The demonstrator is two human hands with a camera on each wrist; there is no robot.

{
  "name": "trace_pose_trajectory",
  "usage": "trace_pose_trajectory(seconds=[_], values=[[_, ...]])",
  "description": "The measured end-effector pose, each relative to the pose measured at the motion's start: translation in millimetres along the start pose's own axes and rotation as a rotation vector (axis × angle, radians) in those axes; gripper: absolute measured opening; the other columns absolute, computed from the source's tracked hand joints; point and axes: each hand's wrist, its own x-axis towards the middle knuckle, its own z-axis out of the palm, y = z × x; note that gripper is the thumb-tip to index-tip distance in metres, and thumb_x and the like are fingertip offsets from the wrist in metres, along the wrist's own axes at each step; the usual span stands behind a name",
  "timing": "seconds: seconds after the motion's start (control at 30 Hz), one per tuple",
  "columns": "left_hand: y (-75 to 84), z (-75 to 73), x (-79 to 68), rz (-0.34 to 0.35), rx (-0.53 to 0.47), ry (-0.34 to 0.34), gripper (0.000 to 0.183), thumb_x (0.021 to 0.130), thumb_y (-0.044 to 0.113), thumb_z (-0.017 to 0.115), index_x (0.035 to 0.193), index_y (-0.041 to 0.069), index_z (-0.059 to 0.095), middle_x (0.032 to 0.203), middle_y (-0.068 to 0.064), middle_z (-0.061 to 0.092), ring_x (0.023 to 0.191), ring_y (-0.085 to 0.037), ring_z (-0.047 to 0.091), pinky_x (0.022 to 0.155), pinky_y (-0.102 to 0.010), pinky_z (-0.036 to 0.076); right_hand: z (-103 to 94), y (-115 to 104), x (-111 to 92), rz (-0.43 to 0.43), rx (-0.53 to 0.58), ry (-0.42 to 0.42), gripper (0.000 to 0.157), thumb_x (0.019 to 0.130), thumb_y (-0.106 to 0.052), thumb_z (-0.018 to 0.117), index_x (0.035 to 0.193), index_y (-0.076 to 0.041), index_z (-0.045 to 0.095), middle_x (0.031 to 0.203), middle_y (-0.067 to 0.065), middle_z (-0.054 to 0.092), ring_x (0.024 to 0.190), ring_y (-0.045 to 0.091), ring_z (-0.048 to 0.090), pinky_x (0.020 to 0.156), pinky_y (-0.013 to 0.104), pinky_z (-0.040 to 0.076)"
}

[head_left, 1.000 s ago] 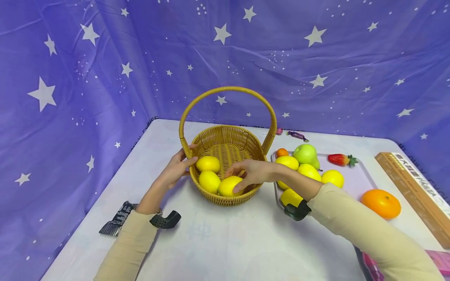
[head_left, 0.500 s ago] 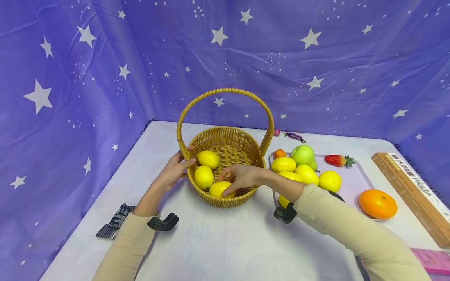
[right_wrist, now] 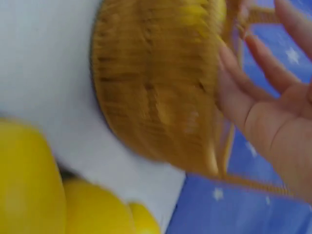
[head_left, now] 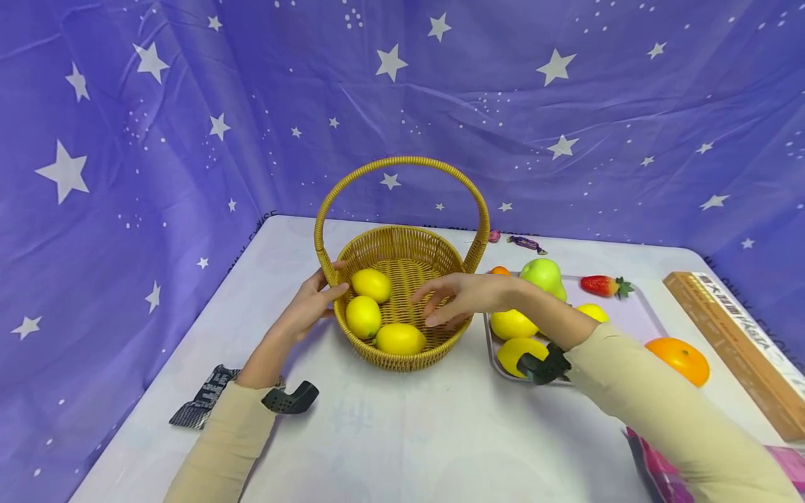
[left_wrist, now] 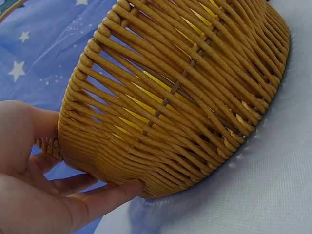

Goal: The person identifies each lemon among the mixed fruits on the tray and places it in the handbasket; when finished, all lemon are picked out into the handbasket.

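Note:
A brown wicker basket with a tall arched handle stands on the white table. My left hand holds its left side by the foot of the handle, thumb over the rim; the left wrist view has the fingers of that hand against the outer weave. Inside the basket lie one lemon at the left, a second lemon below it, and a third lemon near the front. Over the right rim hovers my right hand, fingers spread and holding nothing. The right wrist view is blurred.
Right of the basket, a pale tray bears several lemons, a green pear, a strawberry and an orange. A long box lies beyond it. A dark packet is by the left forearm.
My right hand shifted a lemon left along the basket's front, let it go, then rose rightward to the rim. The other lemons moved slightly. My left hand stays on the basket.

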Motion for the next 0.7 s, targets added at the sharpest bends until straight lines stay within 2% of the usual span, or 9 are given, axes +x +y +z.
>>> trace_pose_trajectory(seconds=[0.1, 0.2, 0.37, 0.47, 0.57, 0.7], values=[[-0.1, 0.5, 0.2, -0.001, -0.001, -0.001, 0.054, 0.103, 0.014, 0.046, 0.152, 0.008, 0.025, 0.15, -0.023, 0.027, 0.128, -0.04, 0.04, 0.093, -0.05, 0.045, -15.7, 6.1, -21.0, -0.041, 0.099, -0.008, 0.054, 0.095, -0.018, 0.065, 0.142, -0.007, 0.042, 0.13, 0.018, 0.05, 0.119, 0.036, 0.051, 0.097, 0.045, 0.046], [0.1, 1.1, 0.4, -0.006, -0.002, 0.003, 0.054, 0.103, 0.013, 0.046, 0.152, 0.009, 0.025, 0.151, -0.022, 0.026, 0.128, -0.04, 0.04, 0.092, -0.049, 0.046, -31.1, 14.2, -45.1, -0.057, 0.113, 0.027, 0.054, 0.095, -0.017, 0.063, 0.143, -0.005, 0.04, 0.133, 0.019, 0.048, 0.119, 0.035, 0.049, 0.097, 0.045, 0.045], [1.0, 2.3, 0.1, -0.005, -0.002, 0.002, 0.054, 0.103, 0.013, 0.046, 0.152, 0.008, 0.024, 0.152, -0.022, 0.025, 0.129, -0.04, 0.04, 0.092, -0.049, 0.046, -53.6, 35.3, -87.6, -0.05, 0.14, 0.148, 0.052, 0.097, -0.013, 0.059, 0.143, -0.003, 0.037, 0.138, 0.026, 0.041, 0.125, 0.043, 0.042, 0.099, 0.052, 0.042], [1.4, 2.5, 0.0, -0.002, -0.002, 0.002, 0.053, 0.103, 0.013, 0.045, 0.152, 0.008, 0.024, 0.151, -0.023, 0.026, 0.128, -0.04, 0.04, 0.092, -0.048, 0.046, -65.7, 53.0, -111.9, -0.034, 0.176, 0.23, 0.049, 0.099, -0.012, 0.055, 0.143, -0.004, 0.035, 0.142, 0.029, 0.035, 0.127, 0.046, 0.04, 0.098, 0.053, 0.042], [1.5, 2.4, -0.5, 0.003, -0.001, -0.002, 0.053, 0.103, 0.012, 0.044, 0.152, 0.007, 0.024, 0.15, -0.024, 0.026, 0.128, -0.04, 0.04, 0.091, -0.046, 0.047, -77.1, 74.3, -135.2, 0.002, 0.198, 0.295, 0.044, 0.101, -0.013, 0.052, 0.142, -0.009, 0.036, 0.143, 0.027, 0.034, 0.124, 0.041, 0.046, 0.096, 0.049, 0.045], [1.6, 2.0, -2.0, 0.009, 0.003, -0.008, 0.054, 0.103, 0.012, 0.044, 0.152, 0.006, 0.023, 0.15, -0.024, 0.027, 0.127, -0.041, 0.04, 0.09, -0.045, 0.048, -90.4, 104.6, -162.9, 0.037, 0.227, 0.345, 0.033, 0.104, -0.012, 0.045, 0.135, -0.023, 0.044, 0.134, 0.011, 0.05, 0.117, 0.028, 0.055, 0.093, 0.043, 0.049]])
